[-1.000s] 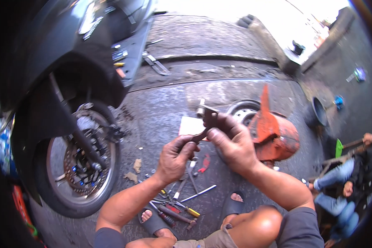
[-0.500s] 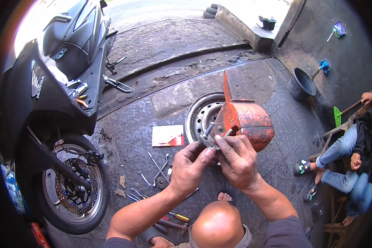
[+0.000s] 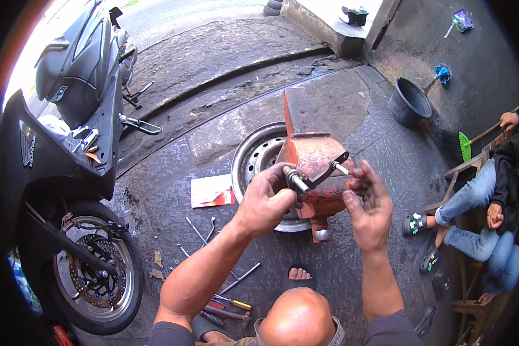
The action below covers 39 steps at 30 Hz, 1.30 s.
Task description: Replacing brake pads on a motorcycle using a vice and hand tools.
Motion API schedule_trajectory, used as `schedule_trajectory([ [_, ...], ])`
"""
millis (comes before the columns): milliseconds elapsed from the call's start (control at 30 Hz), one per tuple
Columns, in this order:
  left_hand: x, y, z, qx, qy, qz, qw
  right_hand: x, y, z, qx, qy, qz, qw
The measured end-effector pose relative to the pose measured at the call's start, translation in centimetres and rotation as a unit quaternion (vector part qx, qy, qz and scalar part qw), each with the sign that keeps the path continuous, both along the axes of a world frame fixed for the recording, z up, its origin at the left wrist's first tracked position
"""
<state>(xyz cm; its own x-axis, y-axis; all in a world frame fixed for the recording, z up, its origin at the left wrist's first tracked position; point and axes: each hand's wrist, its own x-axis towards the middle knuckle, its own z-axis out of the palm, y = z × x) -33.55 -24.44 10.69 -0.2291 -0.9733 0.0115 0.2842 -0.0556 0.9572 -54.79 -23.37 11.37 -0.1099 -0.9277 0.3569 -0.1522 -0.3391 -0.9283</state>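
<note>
My left hand [image 3: 265, 200] is closed around one end of a dark metal bracket [image 3: 322, 174] with two pins, which looks like a brake caliper bracket. One silver pin [image 3: 297, 180] points out beside my left fingers. The other pin [image 3: 341, 168] sticks out from the bracket's far arm. My right hand [image 3: 369, 206] is just right of that pin, empty, with thumb and fingers apart. Under the bracket stands a worn red bench vise [image 3: 314, 151], over a steel wheel rim [image 3: 243, 155] on the floor. My hands hide part of the vise.
A dark scooter [image 3: 69, 190] stands at the left. Wrenches [image 3: 196, 230], a screwdriver [image 3: 232, 301] and a hammer [image 3: 228, 312] lie on the floor near a white and red box [image 3: 210, 190]. A black bucket [image 3: 409, 104] is at the back right. A person [image 3: 478, 213] sits at the right.
My right hand has let go of the bracket and moved right, its fingers opening. The bracket is turned in my left hand, its pins now pointing toward the lower right. The view has shifted.
</note>
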Motion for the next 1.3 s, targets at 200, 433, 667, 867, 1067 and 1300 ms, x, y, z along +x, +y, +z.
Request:
schedule_trajectory([
  [200, -0.6, -2.8, -1.2, -0.07, -0.175, -0.037, 0.981, -2.2, -3.4, -1.0, 0.002, 0.093, 0.04, 0.995],
  [433, -0.7, -2.1, -0.3, -0.214, -0.33, 0.068, 0.917, -2.8, -3.5, -2.0, 0.001, 0.116, 0.005, 0.993],
  [667, -1.7, -2.2, -1.2, -0.225, -0.282, 0.111, 0.926, -4.2, -4.3, -2.0, 0.014, 0.108, 0.007, 0.994],
  [867, -1.1, -2.7, -1.1, -0.155, -0.251, 0.108, 0.949, -4.1, -1.1, -5.2, 0.076, -0.005, -0.059, 0.995],
  [1067, -1.4, -2.6, -1.5, -0.137, -0.253, 0.08, 0.954, -1.6, 7.9, -15.1, 0.508, -0.376, -0.053, 0.773],
  [1300, -1.5, -2.7, -0.3, -0.126, -0.292, 0.075, 0.945, -0.5, 7.2, -20.5, 0.538, -0.563, 0.062, 0.624],
])
